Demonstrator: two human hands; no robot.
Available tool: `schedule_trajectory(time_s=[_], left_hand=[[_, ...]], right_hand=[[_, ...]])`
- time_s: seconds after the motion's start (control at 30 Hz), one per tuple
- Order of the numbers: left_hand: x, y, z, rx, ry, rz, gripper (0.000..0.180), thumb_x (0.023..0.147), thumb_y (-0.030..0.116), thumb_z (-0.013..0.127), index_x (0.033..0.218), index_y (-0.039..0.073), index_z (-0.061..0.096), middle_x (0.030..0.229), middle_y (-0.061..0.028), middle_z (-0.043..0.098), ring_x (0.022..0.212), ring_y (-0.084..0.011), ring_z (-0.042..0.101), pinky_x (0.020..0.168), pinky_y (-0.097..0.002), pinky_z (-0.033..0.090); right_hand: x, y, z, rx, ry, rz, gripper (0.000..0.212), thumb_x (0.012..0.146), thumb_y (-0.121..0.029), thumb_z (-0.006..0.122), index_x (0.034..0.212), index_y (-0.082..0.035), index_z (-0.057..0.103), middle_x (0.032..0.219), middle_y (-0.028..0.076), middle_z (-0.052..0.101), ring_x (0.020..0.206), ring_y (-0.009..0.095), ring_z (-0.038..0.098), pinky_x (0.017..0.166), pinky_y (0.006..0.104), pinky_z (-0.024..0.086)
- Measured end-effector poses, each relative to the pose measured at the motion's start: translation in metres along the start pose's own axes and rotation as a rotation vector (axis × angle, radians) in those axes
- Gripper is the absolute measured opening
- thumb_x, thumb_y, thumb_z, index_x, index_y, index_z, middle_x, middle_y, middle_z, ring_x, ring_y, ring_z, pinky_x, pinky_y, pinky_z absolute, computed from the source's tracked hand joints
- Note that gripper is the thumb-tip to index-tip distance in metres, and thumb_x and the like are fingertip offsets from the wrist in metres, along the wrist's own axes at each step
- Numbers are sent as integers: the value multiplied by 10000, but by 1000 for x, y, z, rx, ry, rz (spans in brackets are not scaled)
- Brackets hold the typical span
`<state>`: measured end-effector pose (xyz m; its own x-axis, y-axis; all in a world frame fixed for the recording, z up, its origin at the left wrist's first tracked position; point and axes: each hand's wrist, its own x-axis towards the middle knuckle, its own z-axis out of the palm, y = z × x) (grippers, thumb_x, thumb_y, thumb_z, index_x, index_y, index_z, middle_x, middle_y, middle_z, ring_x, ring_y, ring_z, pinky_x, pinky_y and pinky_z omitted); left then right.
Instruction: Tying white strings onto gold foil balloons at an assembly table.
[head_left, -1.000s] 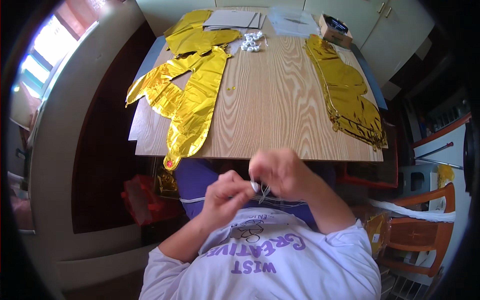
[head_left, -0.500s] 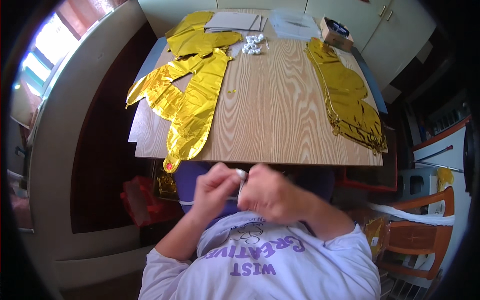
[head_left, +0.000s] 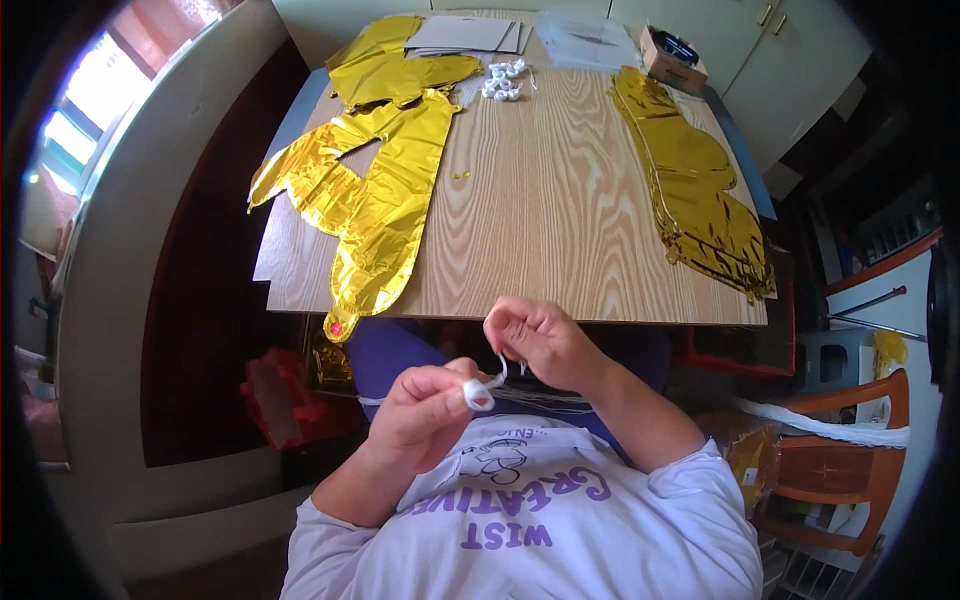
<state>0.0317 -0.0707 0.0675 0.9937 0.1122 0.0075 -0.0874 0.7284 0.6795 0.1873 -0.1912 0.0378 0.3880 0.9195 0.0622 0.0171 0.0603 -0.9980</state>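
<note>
A small coil of white string (head_left: 479, 396) is pinched between the thumb and fingers of my left hand (head_left: 418, 412), just in front of my shirt. Up and to the right of it, my right hand (head_left: 541, 343) has its fingers closed on the string, near the table's front edge. A loose length of white string (head_left: 503, 370) runs between the coil and my right hand. More white strands (head_left: 545, 402) stretch across my lap below. On the far part of the table lies a cluster of similar white string coils (head_left: 503, 80).
Flat gold foil balloons (head_left: 385, 225) cover the wooden table's (head_left: 540, 200) left side; another gold foil stack (head_left: 695, 170) lies right. Grey sheets (head_left: 465, 33), clear plastic bags (head_left: 585, 45) and a cardboard box (head_left: 672, 65) stand at the back. A white skein (head_left: 830, 428) hangs over a wooden chair (head_left: 825, 470).
My hands have moved apart: the right went up and forward with the string, the left slightly down. The coil's open loop now shows at my left fingertips.
</note>
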Motion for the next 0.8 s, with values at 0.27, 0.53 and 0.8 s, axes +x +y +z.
schedule_trajectory(time_s=[0.27,0.53,0.8], left_hand=[[26,-4,-42,319,476,394,157,945,71,594,1033,-18,688,887,-14,618,773,-85,524,735,-226,403],[17,-41,-41,1264,64,308,56,801,52,706,856,61,712,676,-22,556,665,-190,535,648,-325,364],[-5,-6,-19,306,-2,272,135,894,63,640,961,-27,716,796,-20,532,748,-114,450,660,-254,348]], right_hand=[[-33,-29,24,-561,-190,-465,127,869,-143,643,788,-68,579,691,89,602,639,281,596,599,387,444],[7,-70,-20,-477,196,-509,210,965,-174,557,814,-29,553,671,45,572,543,180,542,518,309,433],[-2,12,6,-943,183,-401,139,870,-154,633,786,-86,545,653,95,616,597,299,611,563,406,438]])
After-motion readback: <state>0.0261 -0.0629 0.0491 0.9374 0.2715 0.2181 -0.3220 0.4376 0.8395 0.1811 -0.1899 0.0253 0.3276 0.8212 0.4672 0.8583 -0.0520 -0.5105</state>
